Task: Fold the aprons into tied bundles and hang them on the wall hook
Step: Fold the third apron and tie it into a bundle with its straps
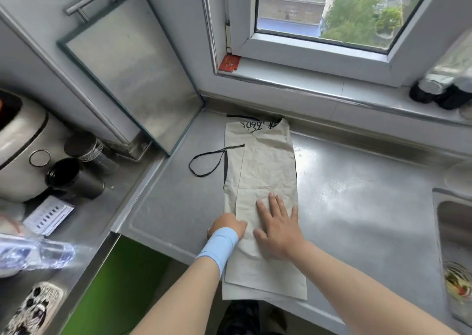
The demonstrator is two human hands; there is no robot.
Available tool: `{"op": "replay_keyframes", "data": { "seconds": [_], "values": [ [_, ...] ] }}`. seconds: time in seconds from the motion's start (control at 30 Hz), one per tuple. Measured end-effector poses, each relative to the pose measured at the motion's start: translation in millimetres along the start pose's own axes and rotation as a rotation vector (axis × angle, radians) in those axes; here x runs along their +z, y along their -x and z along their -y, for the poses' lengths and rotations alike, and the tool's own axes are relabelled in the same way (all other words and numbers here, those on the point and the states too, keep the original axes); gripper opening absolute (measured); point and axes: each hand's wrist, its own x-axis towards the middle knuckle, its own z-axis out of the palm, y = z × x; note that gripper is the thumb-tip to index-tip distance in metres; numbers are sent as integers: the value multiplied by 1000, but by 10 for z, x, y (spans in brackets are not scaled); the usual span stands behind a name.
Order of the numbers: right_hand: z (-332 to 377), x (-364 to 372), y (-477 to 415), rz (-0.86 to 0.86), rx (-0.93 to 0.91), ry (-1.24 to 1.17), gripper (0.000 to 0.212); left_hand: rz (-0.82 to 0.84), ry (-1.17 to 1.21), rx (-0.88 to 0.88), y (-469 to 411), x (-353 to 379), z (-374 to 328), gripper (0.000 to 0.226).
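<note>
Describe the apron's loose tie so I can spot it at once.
On the steel counter under the window lies the folded beige apron. Its tie is the thin black cord looping off the apron's left edge onto bare metal.

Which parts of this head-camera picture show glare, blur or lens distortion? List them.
Head view: window daylight glares off the counter right of the apron; the plastic bottle at the left edge is smeared by blur; the wide lens skews the window frame; the right hand, flat on the apron, is sharp.
</note>
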Motion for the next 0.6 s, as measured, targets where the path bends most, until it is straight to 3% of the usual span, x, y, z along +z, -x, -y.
{"op": "replay_keyframes", "data": {
  "seconds": [0.13,0.3,0.43,0.53,0.6],
  "values": [
    [-61,-82,84,-41,-19,-1,76,1,19,44,116,52,187,45],
    [-130,-6,290,43,-61,38,77,125,-101,52,206,142,300,59],
    [-163,3,317,61,-83,87,79,132,-375,100,312,223,294,57],
    [-124,-15,414,51,-116,125,77,29,-523,114,429,310,312,56],
    [-140,31,528,-16,-205,169,68,-159,-511,167,508,314,314,57]
  ]
}}
